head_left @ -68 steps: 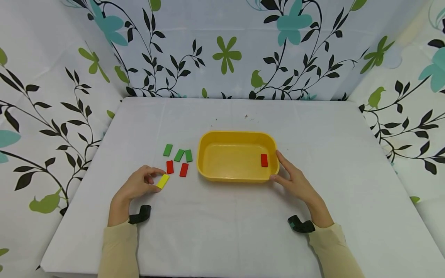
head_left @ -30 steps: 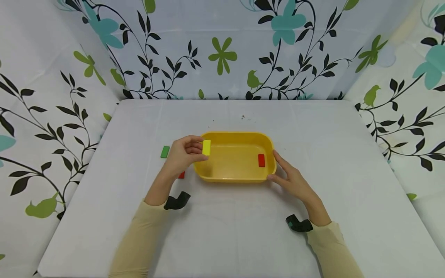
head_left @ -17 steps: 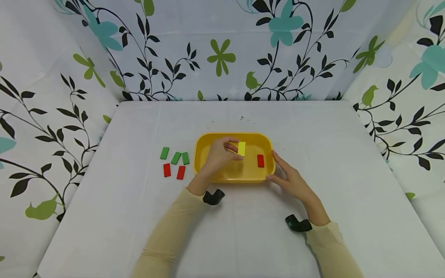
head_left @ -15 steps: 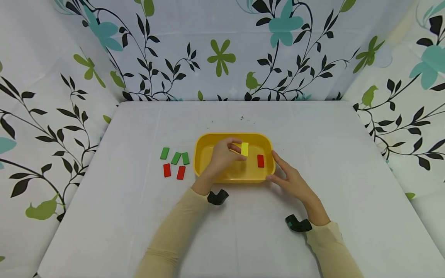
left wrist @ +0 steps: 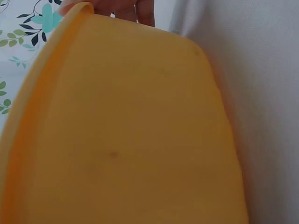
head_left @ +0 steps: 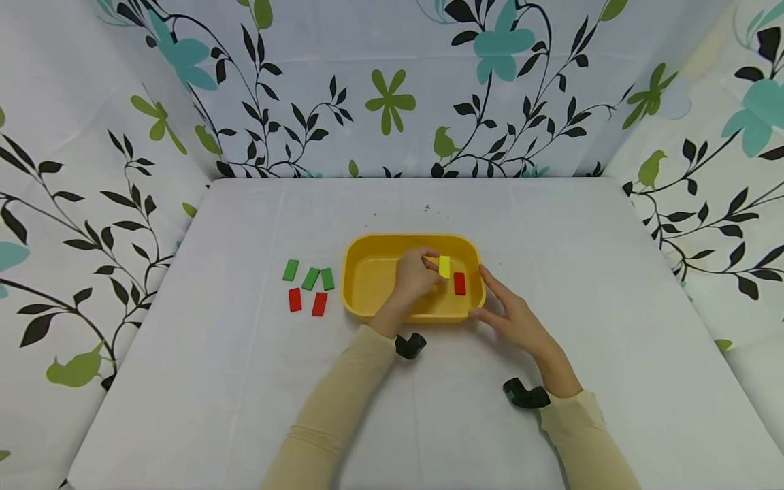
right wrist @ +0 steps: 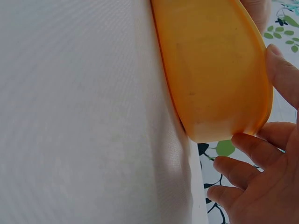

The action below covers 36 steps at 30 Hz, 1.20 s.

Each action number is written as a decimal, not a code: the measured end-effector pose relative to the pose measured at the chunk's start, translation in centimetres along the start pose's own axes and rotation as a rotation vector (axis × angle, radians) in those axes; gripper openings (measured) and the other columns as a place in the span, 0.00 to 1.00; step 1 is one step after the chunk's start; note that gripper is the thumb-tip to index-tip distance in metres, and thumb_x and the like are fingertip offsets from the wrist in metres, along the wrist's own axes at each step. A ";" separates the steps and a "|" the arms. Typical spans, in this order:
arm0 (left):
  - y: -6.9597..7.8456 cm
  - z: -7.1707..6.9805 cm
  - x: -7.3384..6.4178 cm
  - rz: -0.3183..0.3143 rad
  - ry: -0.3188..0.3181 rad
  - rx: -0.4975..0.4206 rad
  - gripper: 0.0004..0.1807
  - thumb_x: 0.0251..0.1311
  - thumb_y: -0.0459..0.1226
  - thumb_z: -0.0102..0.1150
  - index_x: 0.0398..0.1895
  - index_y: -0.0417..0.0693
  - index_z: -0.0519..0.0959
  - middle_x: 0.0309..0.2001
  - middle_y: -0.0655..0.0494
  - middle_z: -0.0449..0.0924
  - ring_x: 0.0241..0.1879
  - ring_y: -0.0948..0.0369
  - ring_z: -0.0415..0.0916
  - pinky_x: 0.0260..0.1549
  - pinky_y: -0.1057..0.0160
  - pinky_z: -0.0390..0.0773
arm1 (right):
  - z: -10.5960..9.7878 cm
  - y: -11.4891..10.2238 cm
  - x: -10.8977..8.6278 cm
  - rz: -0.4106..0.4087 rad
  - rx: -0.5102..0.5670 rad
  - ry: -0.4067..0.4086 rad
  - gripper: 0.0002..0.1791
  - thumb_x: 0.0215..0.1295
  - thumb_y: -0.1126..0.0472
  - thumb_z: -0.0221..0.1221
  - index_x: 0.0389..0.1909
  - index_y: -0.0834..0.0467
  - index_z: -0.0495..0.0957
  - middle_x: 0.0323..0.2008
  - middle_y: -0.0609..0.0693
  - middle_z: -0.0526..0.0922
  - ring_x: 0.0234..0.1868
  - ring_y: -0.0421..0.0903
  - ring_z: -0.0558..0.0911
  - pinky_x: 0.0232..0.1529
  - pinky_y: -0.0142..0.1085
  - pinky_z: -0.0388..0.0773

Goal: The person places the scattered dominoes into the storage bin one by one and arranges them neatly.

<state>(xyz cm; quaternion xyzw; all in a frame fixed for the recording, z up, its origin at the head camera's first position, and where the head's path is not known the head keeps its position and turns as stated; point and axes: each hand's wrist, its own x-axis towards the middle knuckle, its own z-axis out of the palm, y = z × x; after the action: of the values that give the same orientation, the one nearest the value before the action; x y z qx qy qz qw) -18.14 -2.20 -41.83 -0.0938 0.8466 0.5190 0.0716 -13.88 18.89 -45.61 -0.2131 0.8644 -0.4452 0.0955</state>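
Table (head_left: 153, 408) is white, & on the L side there's 3 green blocks (head_left: 310, 278) lying flat in a loose row, w/ 2 red blocks (head_left: 295, 299) just below, nearer the person. Next over is the yellow tray (head_left: 367, 299). L hand (head_left: 416, 273) is in over it, thumb + fingers pinching a yellow block (head_left: 444, 267) at the tray's R half; can't tell if it's touching the tray floor tbh. Black gadget (head_left: 410, 346) at that wrist btw. Just R of the yellow one, another red block (head_left: 460, 284) lies in the tray. Then R hand (head_left: 514, 320): thumb + fingertips touch the tray's R end, fingers spread apart & fairly straight per the R wrist cam. Matching black gadget (head_left: 527, 395) there too.
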 end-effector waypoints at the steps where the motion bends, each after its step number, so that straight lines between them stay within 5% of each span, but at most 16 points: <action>1: 0.0 0.1 0.1 0.002 0.000 0.010 0.26 0.43 0.25 0.73 0.51 0.43 0.81 0.33 0.49 0.81 0.30 0.58 0.73 0.26 0.70 0.74 | 0.0 0.0 0.0 0.000 -0.001 0.001 0.45 0.66 0.56 0.62 0.78 0.53 0.48 0.77 0.56 0.51 0.77 0.60 0.51 0.72 0.58 0.51; 17: -0.5 1.7 0.4 -0.017 0.003 0.203 0.22 0.48 0.26 0.66 0.50 0.45 0.83 0.38 0.49 0.84 0.34 0.58 0.74 0.29 0.69 0.71 | -0.1 -0.3 -0.1 0.018 -0.002 -0.002 0.46 0.65 0.54 0.62 0.78 0.52 0.47 0.77 0.56 0.51 0.77 0.60 0.51 0.71 0.59 0.51; 23: -0.4 1.8 0.5 -0.005 -0.011 0.281 0.22 0.49 0.27 0.65 0.51 0.46 0.83 0.46 0.50 0.83 0.39 0.55 0.72 0.39 0.64 0.76 | -0.1 -0.4 -0.1 0.023 -0.010 0.001 0.46 0.65 0.54 0.62 0.78 0.51 0.47 0.77 0.56 0.51 0.77 0.60 0.51 0.71 0.60 0.51; 36: -0.4 2.1 0.1 0.018 -0.066 0.327 0.23 0.52 0.29 0.66 0.55 0.43 0.81 0.52 0.50 0.83 0.47 0.54 0.76 0.49 0.60 0.78 | -0.1 -0.7 -0.1 0.034 0.000 -0.005 0.46 0.65 0.55 0.62 0.78 0.51 0.47 0.77 0.56 0.51 0.77 0.60 0.51 0.71 0.60 0.51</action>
<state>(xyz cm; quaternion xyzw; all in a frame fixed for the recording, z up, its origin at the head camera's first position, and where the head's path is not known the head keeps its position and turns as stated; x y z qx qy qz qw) -18.12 -0.50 -43.12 -0.0561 0.9177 0.3778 0.1091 -13.60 18.67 -45.04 -0.1997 0.8676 -0.4431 0.1053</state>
